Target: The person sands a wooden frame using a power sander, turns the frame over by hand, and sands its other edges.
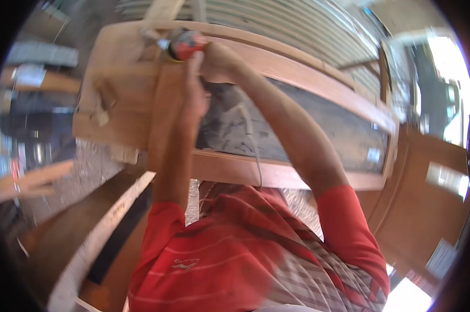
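Note:
A red and black corded power tool point(187, 44) is at the upper end of the wooden frame point(235, 169), its pale, blurred tip pointing left. My right hand point(219, 63) is closed around the rear of the tool. My left hand point(196, 96) reaches up from below, its fingers against the tool's body; they are partly hidden and smeared by motion. A grey cord point(256, 156) runs down from beneath my hands across the frame's dark inner panel point(307, 119). Whether the tip touches the wood cannot be made out.
Corrugated sheeting point(276, 21) lies beyond the frame. To the right stands a brown wooden panel point(409, 182) with a pale label. Long boards point(102, 234) lean at the lower left, and blurred timber and dark items fill the left side. Shavings cover the ground.

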The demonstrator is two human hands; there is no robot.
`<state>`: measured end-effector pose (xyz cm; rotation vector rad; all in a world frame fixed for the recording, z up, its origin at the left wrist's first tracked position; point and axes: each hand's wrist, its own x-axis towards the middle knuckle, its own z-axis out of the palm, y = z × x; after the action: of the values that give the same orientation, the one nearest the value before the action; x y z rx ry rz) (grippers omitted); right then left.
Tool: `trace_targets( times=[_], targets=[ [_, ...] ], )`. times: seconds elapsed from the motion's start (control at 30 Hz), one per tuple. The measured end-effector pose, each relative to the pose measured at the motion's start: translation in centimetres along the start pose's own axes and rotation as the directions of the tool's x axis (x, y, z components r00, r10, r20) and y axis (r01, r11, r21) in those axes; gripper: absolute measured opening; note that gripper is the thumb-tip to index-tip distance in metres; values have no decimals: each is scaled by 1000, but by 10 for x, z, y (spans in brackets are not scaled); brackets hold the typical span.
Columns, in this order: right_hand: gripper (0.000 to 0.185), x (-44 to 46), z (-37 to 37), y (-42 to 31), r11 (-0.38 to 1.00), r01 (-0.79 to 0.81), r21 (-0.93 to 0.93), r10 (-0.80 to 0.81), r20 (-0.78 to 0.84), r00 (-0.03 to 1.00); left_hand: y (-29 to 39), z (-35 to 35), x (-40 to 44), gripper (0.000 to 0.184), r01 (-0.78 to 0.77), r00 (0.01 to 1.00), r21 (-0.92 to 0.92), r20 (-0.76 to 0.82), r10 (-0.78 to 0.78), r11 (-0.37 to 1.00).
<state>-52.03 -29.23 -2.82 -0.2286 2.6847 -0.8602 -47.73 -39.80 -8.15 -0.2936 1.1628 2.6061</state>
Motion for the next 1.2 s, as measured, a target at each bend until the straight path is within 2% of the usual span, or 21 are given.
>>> trace_targets(
  times=[0.03, 0.13, 0.23, 0.27, 0.37, 0.5, 0.57, 0.63, 0.7, 0.8, 0.9, 0.97, 1.07, 1.1, 1.13, 1.2],
  targets=[
    [35, -5, -4, -10, 996, -83, 23, 84, -45, 995, 12, -3, 3, 52, 97, 991, -56, 94, -92, 994],
    [39, -34, 0, 5, 964, -132, 233, 175, -173, 969, 6, -8, 4, 51, 229, 944, 12, 240, -225, 973],
    [48, -73, -8, 36, 924, -267, 272, 312, -136, 940, -23, 29, -25, 51, 238, 957, 56, 155, -244, 970],
    [50, -79, 0, 59, 941, -233, 245, 285, -205, 936, -33, 40, -30, 53, 265, 939, 97, 198, -280, 959],
    [50, -132, -27, 85, 914, -298, 277, 364, -232, 902, -73, 73, -42, 54, 379, 877, 139, 260, -403, 915],
    [49, -191, -44, 142, 835, -405, 372, 517, -280, 809, -133, 123, -54, 50, 349, 803, 224, 429, -413, 910],
    [49, -224, -51, 177, 787, -468, 403, 593, -283, 754, -150, 161, -74, 40, 384, 774, 230, 448, -448, 894],
    [53, -264, -64, 203, 778, -439, 450, 595, -302, 744, -210, 178, -72, 38, 367, 704, 236, 561, -435, 900],
    [59, -306, -84, 229, 766, -396, 506, 605, -359, 711, -250, 208, -86, 54, 349, 655, 342, 576, -488, 872],
    [59, -362, -108, 275, 670, -457, 585, 705, -309, 638, -297, 264, -111, 55, 388, 622, 404, 549, -559, 829],
    [57, -406, -129, 314, 670, -435, 601, 707, -339, 620, -352, 307, -125, 57, 386, 590, 433, 564, -578, 815],
    [55, -431, -132, 358, 651, -453, 610, 737, -363, 571, -385, 331, -129, 56, 358, 568, 474, 573, -591, 804],
    [52, -463, -147, 401, 613, -475, 631, 772, -350, 531, -416, 372, -139, 57, 356, 501, 497, 613, -611, 791],
    [43, -473, -147, 424, 567, -483, 667, 804, -320, 501, -424, 384, -142, 58, 371, 489, 502, 610, -624, 781],
    [52, -481, -151, 429, 598, -475, 646, 791, -380, 478, -428, 397, -145, 59, 384, 477, 507, 606, -636, 771],
    [47, -497, -166, 440, 582, -545, 603, 810, -367, 458, -434, 419, -153, 60, 422, 456, 540, 567, -686, 728]
  ],
)
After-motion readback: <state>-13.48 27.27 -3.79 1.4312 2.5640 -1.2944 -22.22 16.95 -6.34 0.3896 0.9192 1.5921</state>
